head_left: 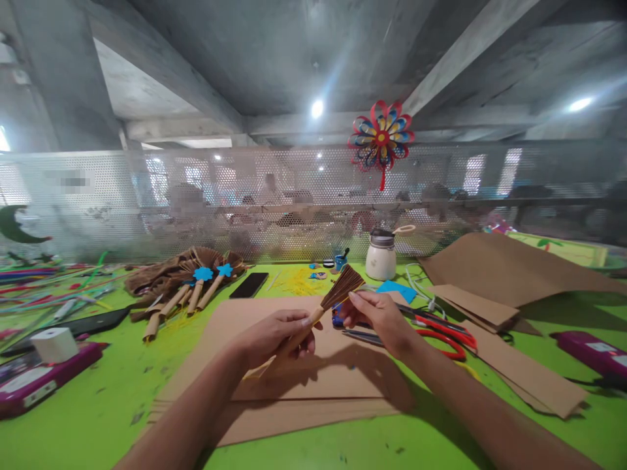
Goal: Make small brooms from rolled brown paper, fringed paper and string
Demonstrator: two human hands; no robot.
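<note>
A small brown paper broom [341, 288], with a rolled handle and a pleated, flared head, slants up to the right over the stacked kraft paper sheets [215, 365]. My left hand [281, 336] is closed around its handle. At the head's right edge, my right hand [376, 314] is pinched, and a thin yellow strand [353, 292] shows by its fingertips. Part of the handle is hidden by my left fingers. Beneath my right hand lie tweezers [362, 337] and a blue object [337, 316], partly covered. Red-handled scissors [445, 333] rest beside my right wrist.
Several similar paper brooms [196, 290], two with blue flowers, lie at left near a black phone [249, 285]. Behind are yellow shreds [298, 282], a blue pot [340, 262] and a white jar [381, 258]. Kraft strips [529, 372] and a purple power strip [592, 352] are at right.
</note>
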